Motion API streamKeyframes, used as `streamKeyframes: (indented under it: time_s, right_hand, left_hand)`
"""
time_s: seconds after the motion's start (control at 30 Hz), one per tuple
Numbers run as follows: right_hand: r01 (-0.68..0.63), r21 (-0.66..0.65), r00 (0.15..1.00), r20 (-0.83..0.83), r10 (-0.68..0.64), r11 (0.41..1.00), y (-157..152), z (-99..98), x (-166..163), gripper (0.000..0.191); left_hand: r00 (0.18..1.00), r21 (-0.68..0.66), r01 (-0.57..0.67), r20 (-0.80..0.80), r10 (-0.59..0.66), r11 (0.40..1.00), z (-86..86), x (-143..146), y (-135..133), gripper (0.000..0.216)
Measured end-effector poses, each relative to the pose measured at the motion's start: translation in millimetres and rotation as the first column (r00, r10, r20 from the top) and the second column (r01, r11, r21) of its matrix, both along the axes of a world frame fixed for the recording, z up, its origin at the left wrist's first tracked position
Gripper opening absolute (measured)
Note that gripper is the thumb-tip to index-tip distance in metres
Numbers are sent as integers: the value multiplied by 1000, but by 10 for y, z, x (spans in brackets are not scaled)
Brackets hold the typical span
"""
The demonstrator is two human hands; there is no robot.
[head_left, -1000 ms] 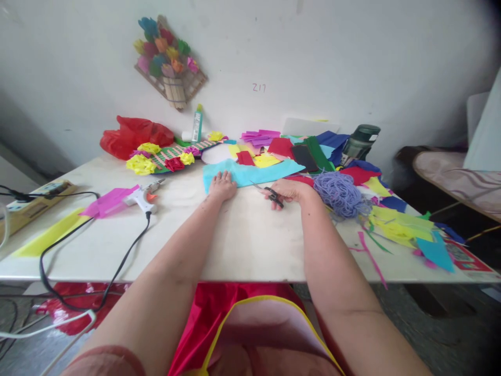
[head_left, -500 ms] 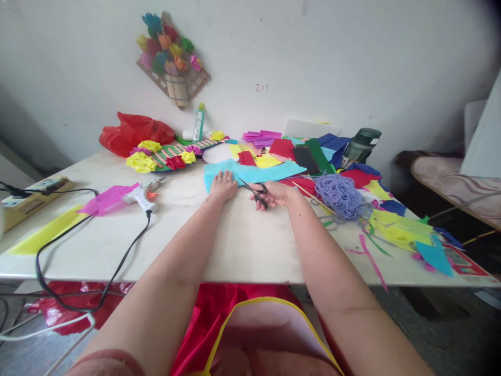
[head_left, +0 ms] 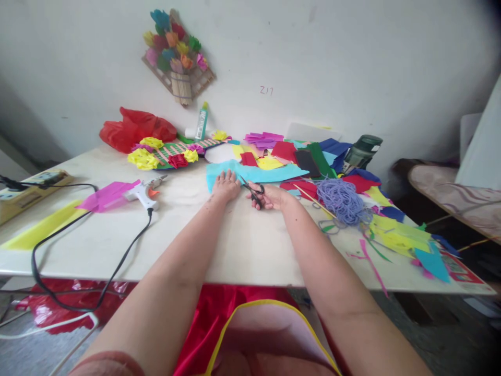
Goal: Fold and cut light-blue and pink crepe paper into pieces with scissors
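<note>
The pale surface [head_left: 183, 245] carries a turquoise crepe-paper sheet [head_left: 270, 173], right of the hot glue gun [head_left: 144, 196]. It is probably light, limp and easily torn, best held flat near an edge. The left hand [head_left: 226, 186] presses on it, grip flattened, clasping nothing; the right hand [head_left: 270, 197] has its grip closed around black-handled scissors [head_left: 253, 193].

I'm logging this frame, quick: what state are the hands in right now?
Left hand: open, palm down on the long light-blue paper-like sheet.
Right hand: closed, holding the pointed scissors with black loop handles.
</note>
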State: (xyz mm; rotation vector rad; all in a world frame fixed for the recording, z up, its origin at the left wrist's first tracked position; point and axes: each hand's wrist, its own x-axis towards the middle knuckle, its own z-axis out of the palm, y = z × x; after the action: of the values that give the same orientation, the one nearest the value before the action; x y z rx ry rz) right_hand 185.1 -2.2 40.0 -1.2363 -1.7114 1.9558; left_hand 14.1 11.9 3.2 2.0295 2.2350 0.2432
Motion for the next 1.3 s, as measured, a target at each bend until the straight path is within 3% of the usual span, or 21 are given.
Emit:
streamKeyframes:
  time_s: [0.83,1.3]
  right_hand:
    - [90,25,995,43,-91,996,6,-24,-98,58]
    - [171,62,985,-48,-168,983,-20,-67,-146,54]
  left_hand:
    - [999,11,18,-37,-18,1000,9,5,-27,59]
    - [999,-3,6,-48,-6,1000,10,9,-24,59]
